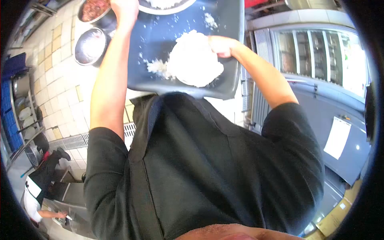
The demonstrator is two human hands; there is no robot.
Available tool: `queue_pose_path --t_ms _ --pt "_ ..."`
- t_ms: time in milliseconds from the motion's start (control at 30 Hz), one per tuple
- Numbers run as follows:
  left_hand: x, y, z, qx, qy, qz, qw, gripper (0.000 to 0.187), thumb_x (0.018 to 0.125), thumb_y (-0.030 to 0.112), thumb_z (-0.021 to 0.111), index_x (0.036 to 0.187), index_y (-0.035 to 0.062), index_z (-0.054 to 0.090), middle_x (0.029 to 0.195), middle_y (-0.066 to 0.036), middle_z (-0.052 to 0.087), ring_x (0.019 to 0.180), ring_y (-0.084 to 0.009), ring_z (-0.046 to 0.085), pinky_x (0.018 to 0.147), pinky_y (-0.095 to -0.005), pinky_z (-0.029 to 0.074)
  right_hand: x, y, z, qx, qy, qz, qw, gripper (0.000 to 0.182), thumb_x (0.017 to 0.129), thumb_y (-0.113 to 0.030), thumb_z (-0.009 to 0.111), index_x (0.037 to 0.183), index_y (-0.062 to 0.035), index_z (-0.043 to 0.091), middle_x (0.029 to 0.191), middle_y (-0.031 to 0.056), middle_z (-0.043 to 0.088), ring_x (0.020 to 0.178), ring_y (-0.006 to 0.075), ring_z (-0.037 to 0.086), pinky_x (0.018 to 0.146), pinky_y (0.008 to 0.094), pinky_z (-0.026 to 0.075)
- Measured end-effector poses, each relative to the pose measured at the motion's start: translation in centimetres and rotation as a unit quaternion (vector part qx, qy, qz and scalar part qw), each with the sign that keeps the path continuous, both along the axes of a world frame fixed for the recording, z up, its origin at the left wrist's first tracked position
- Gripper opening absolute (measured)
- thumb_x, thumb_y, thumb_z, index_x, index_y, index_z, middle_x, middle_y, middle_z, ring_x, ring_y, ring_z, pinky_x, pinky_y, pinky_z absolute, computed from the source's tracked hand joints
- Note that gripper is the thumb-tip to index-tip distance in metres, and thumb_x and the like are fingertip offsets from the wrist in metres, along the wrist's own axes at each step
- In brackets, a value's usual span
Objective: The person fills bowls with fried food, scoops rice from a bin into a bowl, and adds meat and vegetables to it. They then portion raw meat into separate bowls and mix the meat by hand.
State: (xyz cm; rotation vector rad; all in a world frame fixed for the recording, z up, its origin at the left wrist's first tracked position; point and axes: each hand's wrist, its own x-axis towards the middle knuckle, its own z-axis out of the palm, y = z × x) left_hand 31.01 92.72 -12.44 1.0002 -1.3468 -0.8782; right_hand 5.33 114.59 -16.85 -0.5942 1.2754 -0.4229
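Observation:
A large, overexposed mound of white crumbly food (192,60) sits in a dark grey plastic tub (148,76) right in front of my body. My right hand (222,46) is at the mound's right side, its fingers curled in against the white mass and partly hidden by it. Reaching forward along the tub's left edge, my left hand (125,10) is beside a metal bowl of reddish-brown meat (95,10); its fingers are cut off by the top of the view. A round metal bowl (172,11) holding more white food stands at the tub's far end.
Another metal bowl (91,46) is left of the tub. White crumbs (210,21) are scattered inside the tub. To the right is a steel refrigerated counter (320,104) with inset containers. Low at left, a person (36,200) works by steel equipment; shelving (20,108) holds pots.

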Motion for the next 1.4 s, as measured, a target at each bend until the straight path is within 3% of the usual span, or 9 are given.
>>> queue_pose_path --t_ms 367,467,500,600,800,900,1167,1300,1400 --pt "0.9 5.6 3.3 0.227 -0.014 -0.101 0.969 0.040 0.070 -0.007 0.048 0.106 -0.0022 0.065 0.084 -0.009 0.067 0.069 -0.0133 0.060 0.060 -0.0266 0.047 -0.7 -2.2 18.3 -0.288 0.127 -0.192 0.930 0.047 0.069 0.008 0.050 0.116 0.0054 0.053 0.105 0.0189 0.063 0.090 0.0265 0.064 0.072 0.0408 0.055" --pt "0.4 7.8 3.1 0.252 0.069 -0.128 0.957 0.046 0.067 -0.011 0.046 0.109 -0.0028 0.063 0.086 -0.008 0.065 0.070 -0.0134 0.058 0.060 -0.0259 0.046 2.7 -3.3 20.1 -0.449 0.396 -0.204 0.775 0.046 0.073 0.005 0.052 0.119 -0.0016 0.055 0.102 0.0184 0.062 0.093 0.0277 0.063 0.074 0.0408 0.054" --pt "0.1 8.8 3.3 0.264 0.114 -0.146 0.947 0.048 0.065 -0.013 0.046 0.110 -0.0029 0.061 0.086 -0.007 0.063 0.070 -0.0125 0.056 0.059 -0.0251 0.044 4.2 -3.4 17.5 -0.516 0.595 -0.176 0.590 0.047 0.074 0.001 0.055 0.120 -0.0078 0.056 0.106 0.0187 0.058 0.097 0.0308 0.059 0.078 0.0417 0.051" --pt "-0.5 10.4 3.8 0.261 0.120 -0.189 0.939 0.051 0.069 -0.015 0.045 0.117 -0.0038 0.058 0.096 -0.013 0.065 0.079 -0.0169 0.062 0.067 -0.0271 0.049 9.8 -3.0 11.1 -0.529 0.727 -0.037 0.435 0.061 0.067 -0.006 0.060 0.126 -0.0187 0.054 0.112 0.0180 0.049 0.108 0.0372 0.049 0.086 0.0455 0.046" --pt "1.1 11.9 1.7 0.320 0.165 -0.176 0.916 0.054 0.067 -0.016 0.044 0.116 -0.0022 0.061 0.095 -0.009 0.066 0.077 -0.0151 0.062 0.065 -0.0269 0.050 7.0 -3.2 12.7 -0.587 0.578 -0.092 0.560 0.051 0.071 -0.001 0.058 0.119 -0.0159 0.057 0.112 0.0114 0.051 0.107 0.0312 0.051 0.081 0.0406 0.048" --pt "1.5 12.1 1.2 0.319 0.163 -0.183 0.916 0.054 0.066 -0.015 0.044 0.116 -0.0025 0.060 0.092 -0.008 0.066 0.072 -0.0133 0.058 0.061 -0.0257 0.046 2.1 -3.1 17.9 -0.664 0.574 -0.189 0.440 0.042 0.072 0.008 0.055 0.113 -0.0043 0.057 0.102 0.0136 0.057 0.099 0.0315 0.055 0.084 0.0378 0.047" --pt "0.3 12.7 1.8 0.317 0.236 -0.175 0.902 0.044 0.075 -0.014 0.050 0.117 -0.0022 0.059 0.101 -0.011 0.066 0.085 -0.0170 0.064 0.073 -0.0276 0.051 9.5 0.3 11.9 -0.600 0.499 -0.199 0.592 0.047 0.069 0.010 0.056 0.116 0.0032 0.051 0.097 0.0193 0.051 0.096 0.0356 0.052 0.085 0.0389 0.044" --pt "0.5 11.7 0.5 0.305 0.182 -0.152 0.922 0.035 0.083 -0.008 0.051 0.117 -0.0041 0.057 0.104 -0.014 0.065 0.089 -0.0218 0.066 0.078 -0.0328 0.054 5.8 -1.3 12.9 -0.696 0.533 -0.235 0.421 0.046 0.069 0.011 0.053 0.114 0.0035 0.051 0.100 0.0179 0.053 0.095 0.0345 0.053 0.084 0.0408 0.043" --pt "1.1 10.7 2.6 0.306 0.223 -0.139 0.915 0.034 0.084 -0.007 0.049 0.116 -0.0036 0.056 0.102 -0.015 0.064 0.088 -0.0254 0.066 0.072 -0.0371 0.056 -0.8 -1.4 12.4 -0.595 0.469 -0.399 0.516 0.036 0.076 0.009 0.045 0.112 0.0047 0.050 0.104 0.0182 0.059 0.097 0.0326 0.059 0.087 0.0387 0.046"
